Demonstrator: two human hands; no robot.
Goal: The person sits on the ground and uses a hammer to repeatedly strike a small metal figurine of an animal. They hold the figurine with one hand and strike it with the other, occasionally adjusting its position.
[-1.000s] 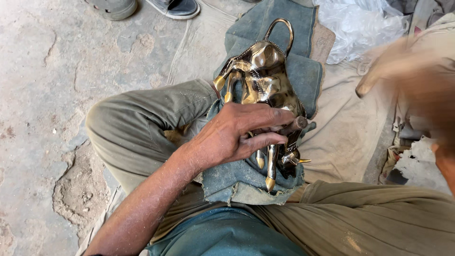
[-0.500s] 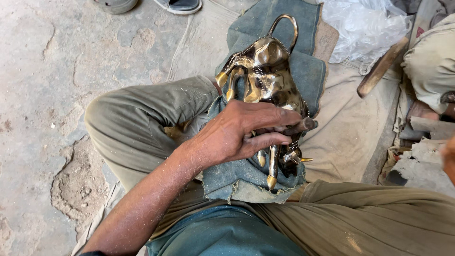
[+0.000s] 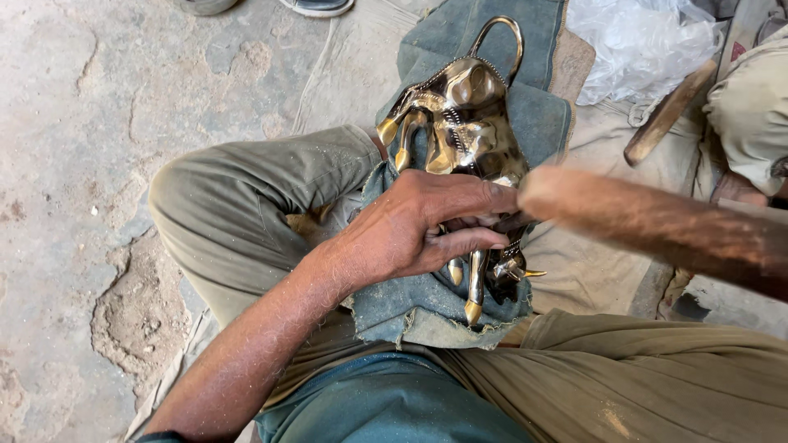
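Observation:
A shiny brass animal figurine with a looped tail and pointed legs lies on its side on a blue denim cloth spread over my lap. My left hand grips the figurine's lower part, fingers wrapped over it near the legs. My right hand reaches in from the right and is blurred by motion. It sits just above the figurine, beside my left fingertips. Whether it holds anything cannot be made out.
I sit on a cracked stone floor in olive trousers. A wooden handle and crumpled clear plastic lie at the upper right on beige cloth. Shoes show at the top edge.
My right arm, out at the right edge half a second ago, has swung in leftward over the figurine. My left hand keeps its grip and the figurine has not moved.

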